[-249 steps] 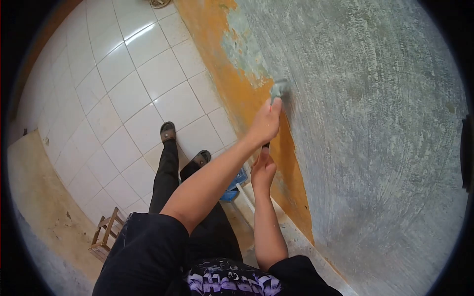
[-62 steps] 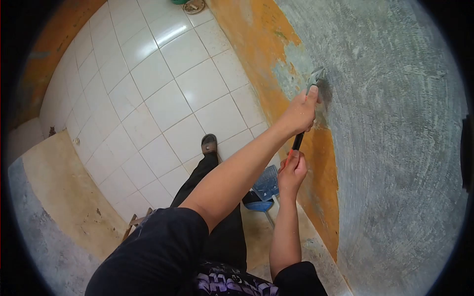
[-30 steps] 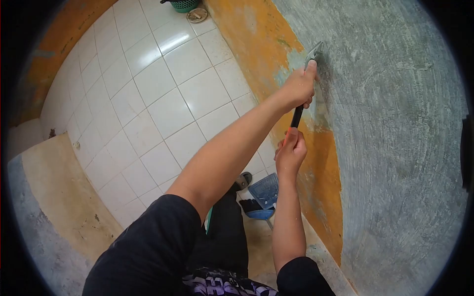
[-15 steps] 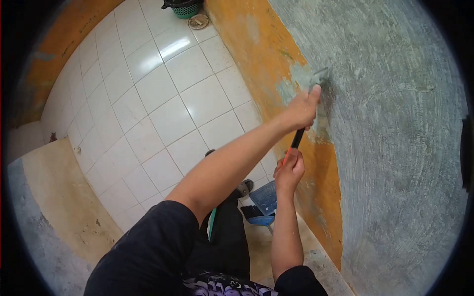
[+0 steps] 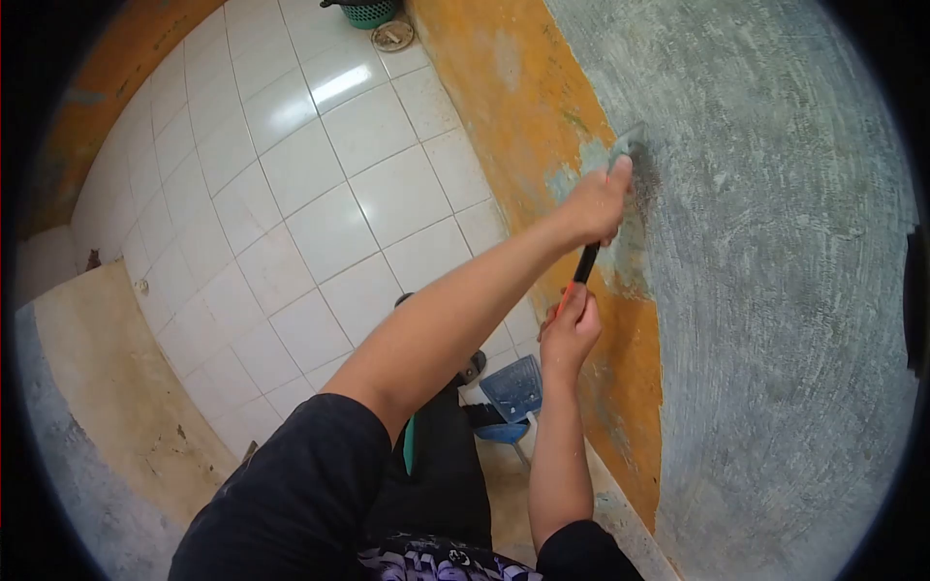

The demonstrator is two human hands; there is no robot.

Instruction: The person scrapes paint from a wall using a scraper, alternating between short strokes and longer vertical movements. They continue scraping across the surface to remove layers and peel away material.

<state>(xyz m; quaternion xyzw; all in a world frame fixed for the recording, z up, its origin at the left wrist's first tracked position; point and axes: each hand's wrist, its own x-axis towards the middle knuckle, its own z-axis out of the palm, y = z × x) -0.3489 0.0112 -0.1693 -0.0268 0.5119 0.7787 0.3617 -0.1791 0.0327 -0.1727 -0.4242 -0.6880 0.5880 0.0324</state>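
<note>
My left hand (image 5: 598, 203) is wrapped round the upper part of a long-handled scraper, close to its blade (image 5: 628, 142). The blade lies against the wall, where orange paint (image 5: 542, 116) borders the rough grey surface (image 5: 775, 252). Lower down, my right hand (image 5: 570, 339) grips the end of the same handle. A black stretch of the handle (image 5: 587, 263) and a bit of orange-red show between my hands. Pale grey-green patches (image 5: 593, 155) mark the paint beside the blade, whose edge is partly hard to make out.
A blue dustpan (image 5: 513, 387) and a blue-backed brush (image 5: 504, 433) lie near my right forearm, by my sandalled foot (image 5: 473, 368). White tiles (image 5: 329, 232) cover the floor. A green basket (image 5: 368, 14) and a round drain cover (image 5: 392, 37) sit at the far wall foot. At left stands a low wall (image 5: 126, 368).
The view has shifted slightly. The blade and my left hand have moved a little up along the wall's paint border. Both hands keep their hold on the scraper.
</note>
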